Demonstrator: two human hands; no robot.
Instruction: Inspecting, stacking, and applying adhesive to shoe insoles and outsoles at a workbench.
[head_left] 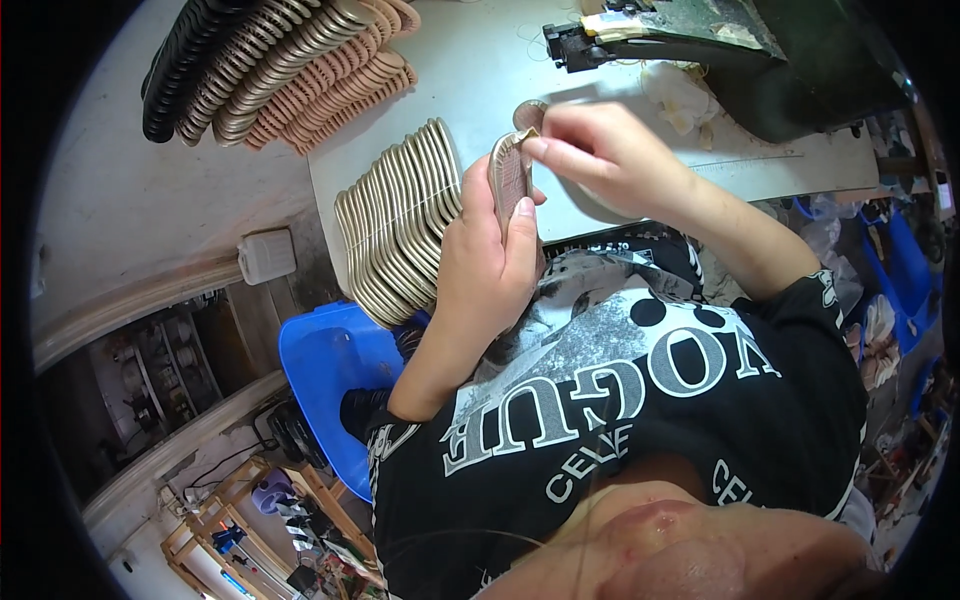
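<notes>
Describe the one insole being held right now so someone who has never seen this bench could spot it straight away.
Start at the grey worktable and find the fanned row of tan insoles lying along its near-left edge. Just right of that row, the left hand holds a single insole upright, while the right hand pinches its top end. Unlike its neighbours, it is lifted clear of the table, alone between two hands.

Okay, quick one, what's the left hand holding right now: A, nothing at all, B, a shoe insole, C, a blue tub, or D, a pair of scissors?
B: the left hand grips a flat tan insole upright, while the right hand pinches its top edge.
</notes>
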